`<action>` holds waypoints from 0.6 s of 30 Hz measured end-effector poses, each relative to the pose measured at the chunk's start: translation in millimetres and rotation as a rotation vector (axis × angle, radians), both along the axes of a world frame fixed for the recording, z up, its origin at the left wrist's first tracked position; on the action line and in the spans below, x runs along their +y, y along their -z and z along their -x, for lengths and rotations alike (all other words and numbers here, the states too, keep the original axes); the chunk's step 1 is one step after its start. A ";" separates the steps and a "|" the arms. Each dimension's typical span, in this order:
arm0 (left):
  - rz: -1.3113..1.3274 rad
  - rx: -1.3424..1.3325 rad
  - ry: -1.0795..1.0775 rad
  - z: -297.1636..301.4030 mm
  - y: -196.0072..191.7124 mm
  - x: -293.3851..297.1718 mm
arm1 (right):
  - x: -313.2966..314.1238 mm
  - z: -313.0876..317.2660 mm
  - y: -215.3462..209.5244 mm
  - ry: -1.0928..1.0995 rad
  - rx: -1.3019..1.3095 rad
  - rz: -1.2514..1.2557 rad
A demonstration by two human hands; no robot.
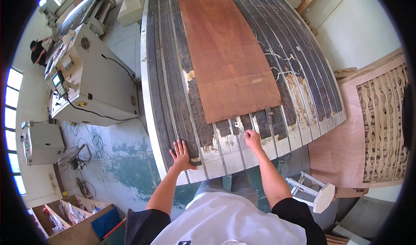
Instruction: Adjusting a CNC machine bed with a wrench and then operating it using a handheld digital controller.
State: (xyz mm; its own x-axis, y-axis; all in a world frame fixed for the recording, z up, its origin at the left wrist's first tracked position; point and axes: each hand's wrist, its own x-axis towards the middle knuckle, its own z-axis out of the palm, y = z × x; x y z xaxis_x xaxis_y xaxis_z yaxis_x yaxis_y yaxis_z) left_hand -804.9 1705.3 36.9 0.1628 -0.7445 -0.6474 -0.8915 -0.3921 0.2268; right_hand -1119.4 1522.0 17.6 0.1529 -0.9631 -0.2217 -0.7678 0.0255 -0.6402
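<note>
My left hand [182, 158] lies flat with fingers spread on the near left of a large slotted machine bed [225, 170], whose dark surface is worn to white along the near edge. Closer to the middle, my right hand [252, 139] is closed just short of a reddish-brown wooden board [234, 67]. What its fingers hold, if anything, is hidden. A small metal clamp [237, 125] sits by the board's near edge, just beyond my right hand. A second, darker clamp [269, 115] stands at the same edge, further right.
Left of the bed stands a grey machine cabinet [97, 80] with a handheld controller [58, 82]. A floor fan [71, 156] and cables lie beyond a wooden box with compartments [82, 221]. A white stool [318, 197] and carved panels [383, 123] are at right. Another person [39, 52] works far left.
</note>
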 end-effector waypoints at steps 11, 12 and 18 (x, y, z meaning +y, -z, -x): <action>-0.003 -0.017 -0.009 -1.8 1.4 1.9 | 1.0 -23.8 -22.8 0.025 -0.400 -0.648; -0.001 -0.020 -0.007 -1.3 1.8 2.4 | 1.1 -25.8 -23.9 0.029 -0.383 -0.604; -0.002 -0.042 0.006 2.8 -5.1 -3.9 | 15.9 -38.8 -11.9 0.161 -0.433 -0.577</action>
